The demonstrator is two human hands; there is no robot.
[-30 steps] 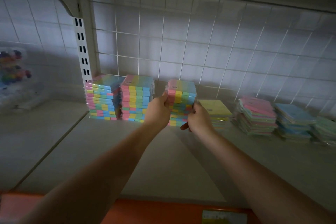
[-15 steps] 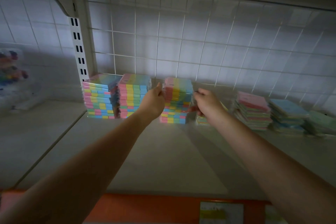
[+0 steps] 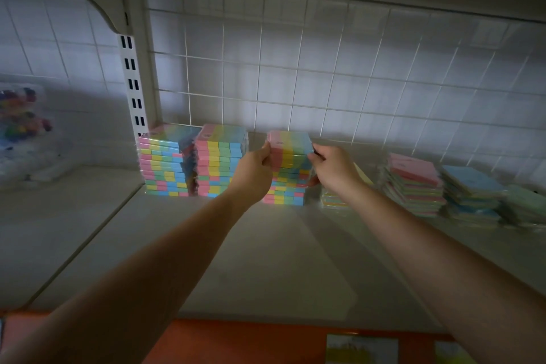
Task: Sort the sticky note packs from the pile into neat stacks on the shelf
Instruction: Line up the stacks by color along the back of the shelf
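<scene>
Three tall stacks of rainbow-striped sticky note packs stand at the back of the shelf [image 3: 266, 260]. The third stack [image 3: 291, 168] stands apart to the right of the other two [image 3: 165, 165] [image 3: 220, 165]. My left hand [image 3: 255, 170] presses its left side near the top. My right hand [image 3: 332, 168] grips its right side, fingers against the upper packs. A low yellow pack pile [image 3: 332, 201] is half hidden behind my right wrist.
Looser piles lie to the right: pink-topped [image 3: 413, 183], blue-topped [image 3: 472, 192], green [image 3: 526, 207]. A wire grid backs the shelf. A slotted upright [image 3: 133, 89] divides off the left bay, holding a clear bag of coloured items [image 3: 20, 118]. An orange edge strip [image 3: 266, 343] runs along the front.
Both hands have slid up from the middle of the third stack to its top packs. The stack now stands squarer, with its base on the shelf.
</scene>
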